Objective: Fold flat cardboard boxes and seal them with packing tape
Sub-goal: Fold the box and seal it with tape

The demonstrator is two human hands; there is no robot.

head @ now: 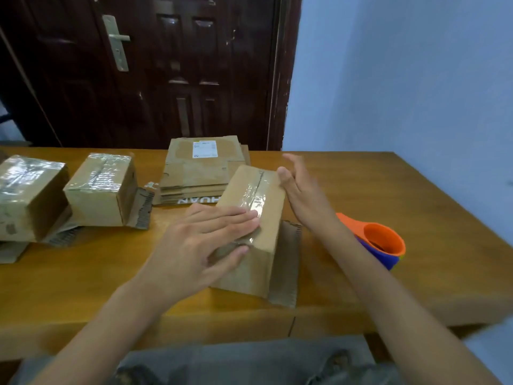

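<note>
Brown cardboard box [256, 218] is being pressed by left hand [200, 240], fingers flat on clear tape; right hand [302, 190] is hovering spread, and wrinkled tape is likely risking a weak seal.

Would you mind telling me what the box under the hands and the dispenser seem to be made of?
Box: brown corrugated cardboard, matte; fluting shows along its flap edge, glossy clear tape on top. Dispenser: probably plastic, judging by its smooth orange and blue surfaces.

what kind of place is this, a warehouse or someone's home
Probably a room in a home used for small-scale packing, not a warehouse: a dark wooden panelled door, a plain wooden table, and a small stack of flat cardboard boxes beside two taped boxes.
</note>
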